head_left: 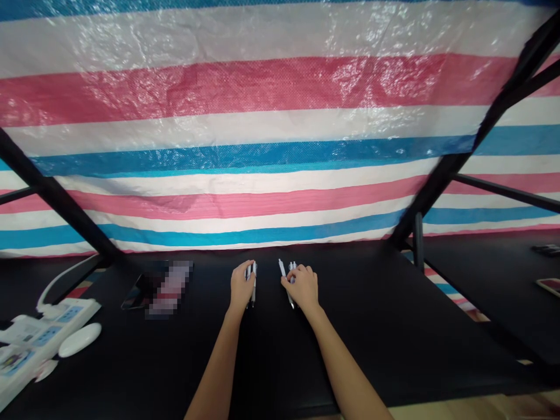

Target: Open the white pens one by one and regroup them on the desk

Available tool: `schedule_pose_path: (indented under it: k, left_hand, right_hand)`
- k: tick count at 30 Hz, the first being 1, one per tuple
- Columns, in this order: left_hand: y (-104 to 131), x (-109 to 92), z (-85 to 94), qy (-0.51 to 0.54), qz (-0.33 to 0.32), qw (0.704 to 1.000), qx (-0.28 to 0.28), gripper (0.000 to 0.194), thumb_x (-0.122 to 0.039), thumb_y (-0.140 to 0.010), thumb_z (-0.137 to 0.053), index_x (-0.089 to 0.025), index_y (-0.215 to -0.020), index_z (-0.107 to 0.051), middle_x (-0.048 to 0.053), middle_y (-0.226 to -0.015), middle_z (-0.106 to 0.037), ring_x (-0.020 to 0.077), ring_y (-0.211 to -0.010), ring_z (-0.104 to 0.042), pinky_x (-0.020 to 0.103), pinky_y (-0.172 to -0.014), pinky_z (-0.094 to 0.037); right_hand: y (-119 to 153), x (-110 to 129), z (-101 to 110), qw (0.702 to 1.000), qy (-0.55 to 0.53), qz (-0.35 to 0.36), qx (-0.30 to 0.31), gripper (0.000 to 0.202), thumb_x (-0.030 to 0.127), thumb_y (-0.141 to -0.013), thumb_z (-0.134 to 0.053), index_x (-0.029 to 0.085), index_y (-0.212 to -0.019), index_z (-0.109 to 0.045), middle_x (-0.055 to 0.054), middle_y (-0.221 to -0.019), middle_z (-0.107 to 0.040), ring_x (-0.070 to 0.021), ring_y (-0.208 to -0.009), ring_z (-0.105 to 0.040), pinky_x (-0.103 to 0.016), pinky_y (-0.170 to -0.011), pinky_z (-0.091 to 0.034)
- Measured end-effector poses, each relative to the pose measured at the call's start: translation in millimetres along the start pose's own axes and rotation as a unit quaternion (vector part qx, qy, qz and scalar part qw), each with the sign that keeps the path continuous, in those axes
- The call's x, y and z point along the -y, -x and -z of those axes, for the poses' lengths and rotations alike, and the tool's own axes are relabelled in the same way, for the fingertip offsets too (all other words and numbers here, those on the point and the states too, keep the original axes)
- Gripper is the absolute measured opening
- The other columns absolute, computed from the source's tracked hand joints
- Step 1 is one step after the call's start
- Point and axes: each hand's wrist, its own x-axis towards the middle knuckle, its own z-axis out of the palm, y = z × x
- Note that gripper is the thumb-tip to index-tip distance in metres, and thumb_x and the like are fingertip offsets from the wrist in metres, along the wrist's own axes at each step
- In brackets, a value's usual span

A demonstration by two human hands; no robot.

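Two slim white pens [254, 286] lie side by side on the black table [271, 356], pointing away from me. My left hand [242, 286] rests against their left side with its fingers curled round them. To the right, my right hand [303, 286] is closed over several more white pens, its thumb and fingers pinched on them. One of these pens [282, 268] slants out to the left of that hand. The fingers hide part of both groups. A strip of bare black surface separates the two groups.
A white power strip [48, 335] with plugs and a white oval object [80, 340] are at the left. A dark phone [136, 294] lies near a blurred patch. Black metal bars flank the table, with striped sheeting [262, 204] behind it.
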Motion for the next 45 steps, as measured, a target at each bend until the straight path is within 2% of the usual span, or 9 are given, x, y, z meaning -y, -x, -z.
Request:
schedule_pose_path:
  k: [4, 7, 12, 16, 22, 27, 34, 41, 45]
  left_hand:
    - [2, -12, -0.1, 0.042, -0.030, 0.999, -0.013, 0.033, -0.022, -0.079, -0.051, -0.019, -0.110, -0.060, 0.009, -0.111, -0.063, 0.0237, -0.106, -0.056, 0.041, -0.094, -0.042]
    - [6, -21, -2.8, 0.087, -0.090, 0.992, 0.029, 0.040, -0.026, -0.084, -0.047, -0.023, -0.123, -0.050, 0.008, -0.118, -0.060, 0.0198, -0.106, -0.056, 0.040, -0.095, -0.041]
    - [9, -27, -5.0, 0.090, -0.145, 0.981, 0.095, 0.032, -0.027, -0.087, -0.044, -0.025, -0.117, -0.054, 0.006, -0.114, -0.062, 0.0172, -0.101, -0.059, 0.036, -0.091, -0.044]
    - [7, -28, -0.7, 0.092, -0.117, 0.987, 0.062, 0.022, -0.026, -0.086, -0.045, -0.022, -0.099, -0.063, 0.004, -0.097, -0.067, 0.0157, -0.087, -0.062, 0.030, -0.081, -0.048]
    - [4, -30, 7.4, 0.106, -0.061, 0.992, -0.010, 0.022, -0.028, -0.085, -0.046, -0.019, -0.098, -0.062, 0.004, -0.088, -0.064, 0.0141, -0.077, -0.060, 0.027, -0.073, -0.049]
    - [4, -33, 10.0, 0.103, -0.065, 0.992, -0.022, 0.020, -0.030, -0.085, -0.046, -0.019, -0.092, -0.060, 0.005, -0.089, -0.059, 0.0136, -0.077, -0.058, 0.025, -0.069, -0.048]
    - [7, -36, 8.4, 0.085, -0.081, 0.993, 0.004, 0.021, -0.033, -0.087, -0.041, -0.019, -0.080, -0.055, 0.004, -0.092, -0.048, 0.0138, -0.081, -0.055, 0.025, -0.070, -0.047]
    - [7, -33, 7.2, 0.033, -0.062, 0.998, -0.007, 0.029, -0.035, -0.089, -0.034, -0.019, -0.071, -0.051, 0.004, -0.089, -0.047, 0.0147, -0.081, -0.054, 0.027, -0.074, -0.045]
    - [5, -31, 7.9, 0.045, -0.044, 0.998, -0.009, 0.035, -0.036, -0.090, -0.033, -0.019, -0.065, -0.050, 0.004, -0.080, -0.051, 0.0152, -0.075, -0.054, 0.028, -0.072, -0.045]
  right_hand:
    - [-7, -7, 5, 0.984, -0.177, 0.002, 0.003, 0.018, 0.033, -0.074, -0.057, 0.020, -0.060, -0.057, -0.001, -0.064, -0.060, -0.0182, -0.069, -0.054, -0.029, -0.065, -0.036]
    - [-9, -12, 6, 0.955, -0.294, 0.003, 0.043, 0.018, 0.035, -0.074, -0.058, 0.020, -0.065, -0.055, 0.001, -0.058, -0.057, -0.0144, -0.057, -0.054, -0.026, -0.060, -0.039]
    - [-8, -13, 8, 0.925, -0.353, 0.035, 0.135, 0.017, 0.035, -0.073, -0.062, 0.019, -0.068, -0.059, 0.002, -0.059, -0.057, -0.0129, -0.058, -0.053, -0.024, -0.058, -0.040]
    - [-9, -14, 10, 0.909, -0.378, 0.036, 0.170, 0.020, 0.037, -0.074, -0.061, 0.017, -0.073, -0.063, 0.001, -0.061, -0.058, -0.0124, -0.058, -0.052, -0.024, -0.057, -0.040]
    - [-12, -26, 11, 0.886, -0.423, 0.011, 0.189, 0.030, 0.041, -0.070, -0.065, 0.016, -0.086, -0.067, 0.001, -0.063, -0.058, -0.0125, -0.058, -0.051, -0.024, -0.056, -0.039]
    - [-13, -28, 14, 0.880, -0.446, -0.013, 0.163, 0.035, 0.048, -0.072, -0.060, 0.016, -0.083, -0.068, 0.001, -0.062, -0.054, -0.0128, -0.059, -0.049, -0.024, -0.056, -0.038]
    - [-15, -31, 12, 0.896, -0.420, -0.007, 0.140, 0.042, 0.050, -0.079, -0.051, 0.016, -0.055, -0.057, 0.005, -0.051, -0.037, -0.0097, -0.051, -0.036, -0.023, -0.051, -0.029]
    - [-16, -33, 4, 0.913, -0.389, 0.027, 0.121, 0.035, 0.046, -0.079, -0.051, 0.016, -0.077, -0.068, -0.002, -0.070, -0.062, -0.0175, -0.068, -0.054, -0.027, -0.064, -0.040]
    - [-15, -30, 7, 0.924, -0.371, 0.040, 0.080, 0.031, 0.042, -0.079, -0.052, 0.018, -0.086, -0.069, -0.005, -0.080, -0.066, -0.0183, -0.071, -0.056, -0.028, -0.066, -0.042]
